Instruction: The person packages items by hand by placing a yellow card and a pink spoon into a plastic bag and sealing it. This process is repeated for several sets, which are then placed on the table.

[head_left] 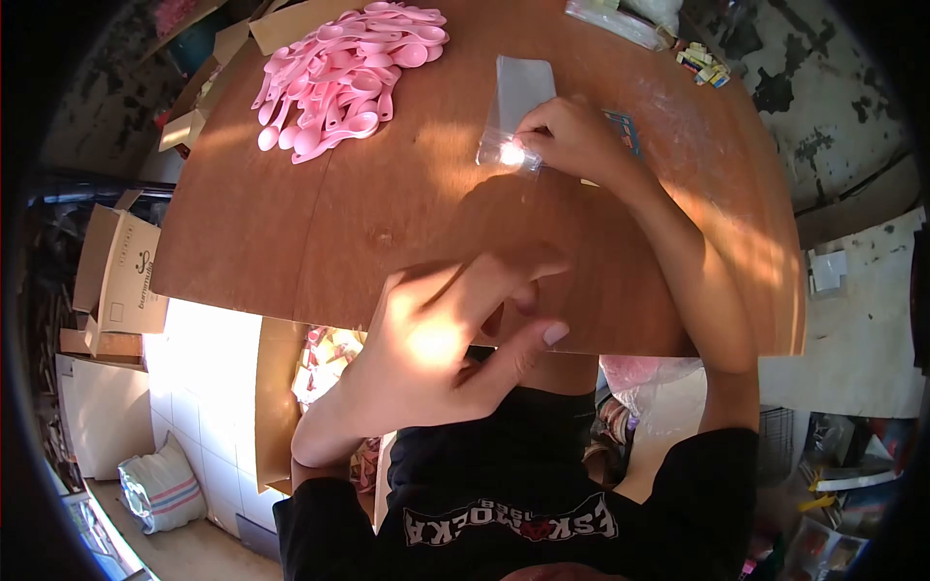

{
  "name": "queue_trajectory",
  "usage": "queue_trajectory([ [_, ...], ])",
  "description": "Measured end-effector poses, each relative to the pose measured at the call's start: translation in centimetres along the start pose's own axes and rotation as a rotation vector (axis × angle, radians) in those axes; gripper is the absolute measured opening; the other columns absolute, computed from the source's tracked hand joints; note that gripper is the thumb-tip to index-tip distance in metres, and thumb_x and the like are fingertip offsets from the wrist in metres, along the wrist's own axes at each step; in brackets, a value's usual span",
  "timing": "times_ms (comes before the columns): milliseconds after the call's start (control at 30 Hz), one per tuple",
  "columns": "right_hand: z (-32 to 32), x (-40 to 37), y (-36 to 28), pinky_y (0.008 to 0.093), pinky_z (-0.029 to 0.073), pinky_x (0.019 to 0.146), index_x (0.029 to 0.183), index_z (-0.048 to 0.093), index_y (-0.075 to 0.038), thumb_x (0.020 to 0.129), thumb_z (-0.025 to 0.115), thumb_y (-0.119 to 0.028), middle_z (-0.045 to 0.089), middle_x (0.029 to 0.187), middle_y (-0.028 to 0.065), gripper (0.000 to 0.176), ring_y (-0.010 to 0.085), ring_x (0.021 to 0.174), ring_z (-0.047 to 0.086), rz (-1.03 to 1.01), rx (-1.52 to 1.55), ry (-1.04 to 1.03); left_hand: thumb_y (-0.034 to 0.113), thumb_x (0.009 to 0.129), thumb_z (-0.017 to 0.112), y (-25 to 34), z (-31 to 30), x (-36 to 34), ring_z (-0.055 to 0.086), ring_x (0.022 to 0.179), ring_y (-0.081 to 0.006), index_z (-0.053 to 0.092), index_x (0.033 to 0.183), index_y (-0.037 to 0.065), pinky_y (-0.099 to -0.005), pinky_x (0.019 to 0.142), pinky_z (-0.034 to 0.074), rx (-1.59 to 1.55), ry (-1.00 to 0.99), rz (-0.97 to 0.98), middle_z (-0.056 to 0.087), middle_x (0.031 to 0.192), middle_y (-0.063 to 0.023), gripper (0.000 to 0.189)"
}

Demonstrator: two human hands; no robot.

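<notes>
My right hand (pixel 573 137) is at the upper middle of the table, its fingers pinched at the open-looking lower end of a stack of clear plastic bags (pixel 525 89). Sunlight glares off the plastic beside those fingertips. Partly behind this hand lies a blue printed card (pixel 623 131). My left hand (pixel 455 334) is raised over the near edge of the table, fingers curved and apart, holding nothing. A pile of pink plastic spoons (pixel 354 73) covers the table's upper left.
The brown wooden table (pixel 387 232) has small yellow packets (pixel 703 65) and plastic packs (pixel 620 21) near its far right. Cardboard boxes (pixel 126 271) stand at left. An open box with colourful packets (pixel 329 363) sits below the near edge, and a white sack (pixel 163 489) lies on the floor.
</notes>
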State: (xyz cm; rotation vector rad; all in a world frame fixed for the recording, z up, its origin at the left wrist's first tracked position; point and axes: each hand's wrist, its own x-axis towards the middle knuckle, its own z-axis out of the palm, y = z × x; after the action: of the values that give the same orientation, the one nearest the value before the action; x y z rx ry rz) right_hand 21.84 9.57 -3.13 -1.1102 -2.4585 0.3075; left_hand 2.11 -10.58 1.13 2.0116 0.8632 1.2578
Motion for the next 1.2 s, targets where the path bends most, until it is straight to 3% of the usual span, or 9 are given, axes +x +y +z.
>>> queue_trajectory([
  [100,0.3,-0.5,0.0,0.0402,0.052,0.067,0.081,0.072,-0.005,0.079,0.065,-0.013,0.067,0.076,0.017,0.011,0.033,0.069,0.066,-0.022,-0.002,0.07,0.009,0.082,0.07,-2.4,-1.9,2.7,0.065,0.072,-0.0279,0.063,0.106,0.001,-0.0347,0.067,0.052,0.448,-0.193,-0.088,0.065,0.083,-0.0107,0.026],
  [133,0.2,-0.6,0.0,0.0402,0.052,0.067,0.081,0.072,-0.005,0.079,0.065,-0.013,0.067,0.076,0.017,0.011,0.033,0.069,0.066,-0.025,-0.003,0.076,0.019,0.088,0.064,-3.3,-2.3,3.6,0.063,0.084,-0.0354,0.061,0.11,0.002,-0.0416,0.076,0.051,0.517,-0.232,-0.099,0.066,0.098,-0.0149,0.028],
  [333,-0.2,-1.0,-0.2,0.0403,0.051,0.069,0.091,0.071,-0.002,0.084,0.059,-0.011,0.068,0.085,0.02,0.017,0.0348,0.076,0.067,0.0,-0.03,0.012,0.027,0.09,0.062,-10.9,-1.1,6.4,0.056,0.11,-0.0363,0.061,0.113,0.001,-0.0445,0.093,0.045,0.648,-0.168,-0.014,0.055,0.125,-0.0185,0.035],
  [567,-1.6,-1.5,0.0,0.0409,0.051,0.067,0.087,0.07,-0.001,0.084,0.062,-0.01,0.068,0.085,0.0178,0.013,0.0346,0.072,0.065,-0.017,-0.097,0.273,0.027,0.089,0.062,-13.2,0.5,5.1,0.051,0.117,-0.031,0.06,0.118,-0.002,-0.0446,0.099,0.04,0.801,-0.17,0.122,0.056,0.125,-0.0143,0.042],
  [833,-2.0,-1.9,-1.0,0.0397,0.048,0.07,0.085,0.069,-0.001,0.084,0.063,-0.008,0.066,0.078,0.013,0.009,0.0307,0.073,0.063,-0.058,-0.039,0.428,0.025,0.086,0.066,-12.6,0.0,5.3,0.052,0.112,-0.0351,0.054,0.118,-0.003,-0.0443,0.096,0.041,0.642,-0.159,-0.01,0.057,0.116,-0.0172,0.044],
  [900,-3.0,-2.5,-2.4,0.0373,0.044,0.075,0.085,0.07,-0.006,0.082,0.066,-0.009,0.066,0.079,0.008,0.006,0.0253,0.077,0.062,-0.134,-0.399,0.524,0.024,0.086,0.067,-12.9,0.0,5.3,0.052,0.111,-0.0371,0.052,0.12,-0.003,-0.0444,0.096,0.041,0.59,-0.143,-0.081,0.057,0.113,-0.0181,0.046],
  [967,-3.5,-3.3,-3.7,0.0372,0.043,0.078,0.084,0.068,-0.008,0.08,0.067,-0.01,0.063,0.078,0.0048,0.005,0.0223,0.08,0.061,-0.216,-0.44,0.465,0.02,0.086,0.067,-13.7,0.3,5.3,0.051,0.114,-0.0406,0.048,0.124,-0.003,-0.0447,0.099,0.041,0.363,0.111,-0.021,0.056,0.115,-0.0193,0.048],
  [1067,-2.4,-4.6,-5.3,0.0367,0.042,0.079,0.083,0.066,-0.011,0.075,0.068,-0.012,0.059,0.077,0.0003,0.008,0.0189,0.082,0.059,-0.342,-0.46,0.385,0.018,0.085,0.07,-13.0,-0.3,6.0,0.048,0.123,-0.0386,0.055,0.117,-0.004,-0.0447,0.103,0.039,0.376,0.201,0.1,0.053,0.125,-0.0204,0.041],
  [1200,-2.1,-6.2,-6.6,0.0357,0.042,0.079,0.087,0.067,-0.01,0.079,0.068,-0.014,0.061,0.082,0.0001,0.009,0.0183,0.081,0.058,-0.389,-0.308,0.325,0.018,0.083,0.072,-13.0,-1.4,6.3,0.051,0.122,-0.0368,0.062,0.104,-0.004,-0.0462,0.108,0.034,0.512,0.085,0.357,0.058,0.121,-0.0206,0.032],
])
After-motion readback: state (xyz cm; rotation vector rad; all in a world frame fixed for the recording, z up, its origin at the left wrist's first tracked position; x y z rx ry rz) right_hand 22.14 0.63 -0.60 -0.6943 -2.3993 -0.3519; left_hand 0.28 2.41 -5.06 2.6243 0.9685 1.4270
